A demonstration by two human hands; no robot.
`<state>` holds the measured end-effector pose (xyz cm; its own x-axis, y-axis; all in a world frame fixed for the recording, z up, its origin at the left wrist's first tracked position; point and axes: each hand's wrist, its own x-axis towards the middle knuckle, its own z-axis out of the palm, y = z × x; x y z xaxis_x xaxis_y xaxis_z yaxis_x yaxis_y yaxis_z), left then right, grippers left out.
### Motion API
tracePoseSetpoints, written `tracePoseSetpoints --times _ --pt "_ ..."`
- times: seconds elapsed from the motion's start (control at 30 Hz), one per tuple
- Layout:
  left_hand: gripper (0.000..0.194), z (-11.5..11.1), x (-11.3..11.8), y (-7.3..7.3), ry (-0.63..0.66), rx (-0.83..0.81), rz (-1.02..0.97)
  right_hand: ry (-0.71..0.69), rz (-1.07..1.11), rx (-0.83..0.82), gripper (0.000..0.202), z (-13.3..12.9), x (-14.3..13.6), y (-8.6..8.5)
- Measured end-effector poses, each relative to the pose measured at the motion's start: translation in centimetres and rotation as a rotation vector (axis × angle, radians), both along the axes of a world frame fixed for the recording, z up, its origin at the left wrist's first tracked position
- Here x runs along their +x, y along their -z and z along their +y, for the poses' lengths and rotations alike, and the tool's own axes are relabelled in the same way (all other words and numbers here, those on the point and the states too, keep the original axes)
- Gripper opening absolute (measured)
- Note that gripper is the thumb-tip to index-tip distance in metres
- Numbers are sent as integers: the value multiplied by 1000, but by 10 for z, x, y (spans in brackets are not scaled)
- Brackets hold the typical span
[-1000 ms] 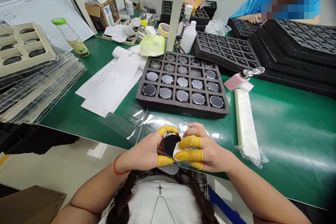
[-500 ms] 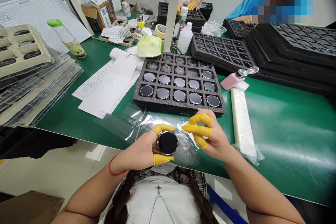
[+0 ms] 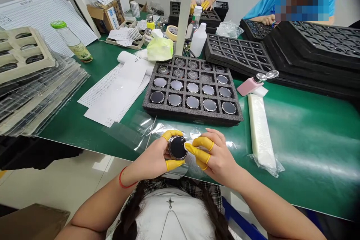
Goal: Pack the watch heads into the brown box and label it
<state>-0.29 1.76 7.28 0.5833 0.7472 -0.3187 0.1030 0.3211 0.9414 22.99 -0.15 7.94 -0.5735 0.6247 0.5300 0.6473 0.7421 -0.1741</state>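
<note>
A round black watch face in a metal case [image 3: 177,148] is gripped at its rim by my left hand [image 3: 153,155], the dark glass turned up. Yellow finger cots cover several fingertips of both hands. My right hand [image 3: 216,153] pinches a small white wipe [image 3: 188,143], mostly hidden by the fingers, against the right edge of the glass. Just beyond my hands lies a black foam tray [image 3: 194,114] of similar round watch faces, one of its pockets without a watch. Clear plastic film [image 3: 132,131] is spread on the table under and beside my hands.
A pink pump bottle [image 3: 249,85] and a long white plastic-wrapped block [image 3: 261,131] are at the right. Paper sheets [image 3: 112,97], stacked trays [image 3: 42,93] and a glass bottle [image 3: 77,47] stand left. More foam trays [image 3: 239,52] and two co-workers are across the table.
My right hand has moved left and down, bringing the white wipe from beside the watch onto its glass. My left hand still holds the watch, shifted slightly.
</note>
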Motion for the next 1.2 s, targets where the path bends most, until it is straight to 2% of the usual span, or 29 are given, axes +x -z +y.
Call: tracePoseSetpoints --times 0.2,0.33,0.47,0.53,0.7,0.77,0.83,0.93,1.03,1.13,1.2 --pt "61 1 3 1 -58 -5 20 -11 65 -2 45 -11 -8 -2" --pt "64 4 3 -3 -224 39 68 -49 233 -99 42 -14 -7 -3" --pt "69 9 3 -11 -364 91 37 227 319 -207 26 -7 5 7" --pt "70 9 4 -14 -404 94 -3 290 321 -351 19 -3 7 14" --pt "74 10 8 -13 -494 131 -101 143 455 -861 35 -3 -10 24" --pt "73 9 7 -11 -513 143 -117 169 527 -992 33 -3 -17 23" --pt "71 7 5 -10 -508 123 -125 221 592 -1051 34 -1 -20 20" --pt "70 2 4 -10 -432 73 -121 244 608 -1062 43 1 -18 16" --pt "68 1 7 -10 -319 2 -114 227 565 -999 46 1 -15 13" --pt "65 3 10 -8 -292 -39 -107 236 473 -819 44 -1 -14 12" --pt "65 6 10 -6 -300 -39 -85 225 391 -666 34 -1 -14 11"
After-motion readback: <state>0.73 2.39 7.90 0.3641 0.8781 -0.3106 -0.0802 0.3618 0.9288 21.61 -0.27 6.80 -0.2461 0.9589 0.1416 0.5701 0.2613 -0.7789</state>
